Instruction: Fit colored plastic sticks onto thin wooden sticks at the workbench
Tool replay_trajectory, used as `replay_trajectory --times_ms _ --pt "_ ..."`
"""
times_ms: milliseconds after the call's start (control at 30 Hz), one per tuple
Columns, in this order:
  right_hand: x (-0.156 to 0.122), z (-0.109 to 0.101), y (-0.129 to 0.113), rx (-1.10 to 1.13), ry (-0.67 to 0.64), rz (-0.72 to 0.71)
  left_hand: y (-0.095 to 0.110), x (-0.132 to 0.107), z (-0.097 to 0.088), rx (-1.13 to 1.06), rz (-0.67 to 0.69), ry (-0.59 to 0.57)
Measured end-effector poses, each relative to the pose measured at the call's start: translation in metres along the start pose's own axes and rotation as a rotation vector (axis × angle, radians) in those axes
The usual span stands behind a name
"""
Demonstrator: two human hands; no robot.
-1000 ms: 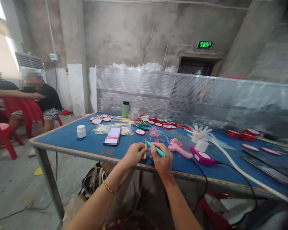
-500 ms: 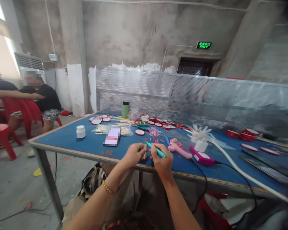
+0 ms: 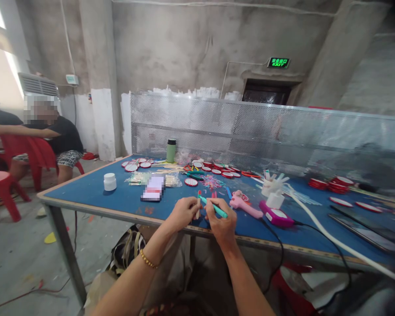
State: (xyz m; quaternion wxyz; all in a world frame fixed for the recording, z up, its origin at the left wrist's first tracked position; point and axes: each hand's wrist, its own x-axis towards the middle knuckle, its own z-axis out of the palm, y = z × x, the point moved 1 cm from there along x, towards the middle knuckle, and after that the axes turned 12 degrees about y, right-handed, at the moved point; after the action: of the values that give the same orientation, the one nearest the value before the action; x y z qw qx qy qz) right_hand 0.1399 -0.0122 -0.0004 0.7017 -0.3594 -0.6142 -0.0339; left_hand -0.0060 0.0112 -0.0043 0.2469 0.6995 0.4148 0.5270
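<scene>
Teal stick (image 3: 216, 208) was held slanted above the near edge of the blue surface (image 3: 85, 189), its end close to a thin stick (image 3: 198, 203) with a red tip; the right hand (image 3: 221, 223) had its fingers closed around the teal stick, pinching it; the left hand (image 3: 183, 212) pinched the thin stick upright between its fingers; the two hands were just beside each other. Just beyond them lay a pink glue gun (image 3: 245, 204) and a magenta device (image 3: 276, 215) with a black cable; farther back stood a white jar (image 3: 109, 181) and a green bottle (image 3: 171, 150). On the wall a green sign (image 3: 278, 62) read "EXIT"; its other characters were too small to read.
</scene>
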Motion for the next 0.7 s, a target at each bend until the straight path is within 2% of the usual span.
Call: replay_trajectory --times_ms 167,700 --pt "0.0003 0.0005 -0.0009 0.001 -0.025 0.003 -0.0005 0.0005 0.0005 -0.002 0.013 0.001" --pt "-0.0003 -0.0007 -0.0012 -0.039 0.024 -0.004 0.0042 0.0 -0.0019 0.035 -0.006 -0.011"
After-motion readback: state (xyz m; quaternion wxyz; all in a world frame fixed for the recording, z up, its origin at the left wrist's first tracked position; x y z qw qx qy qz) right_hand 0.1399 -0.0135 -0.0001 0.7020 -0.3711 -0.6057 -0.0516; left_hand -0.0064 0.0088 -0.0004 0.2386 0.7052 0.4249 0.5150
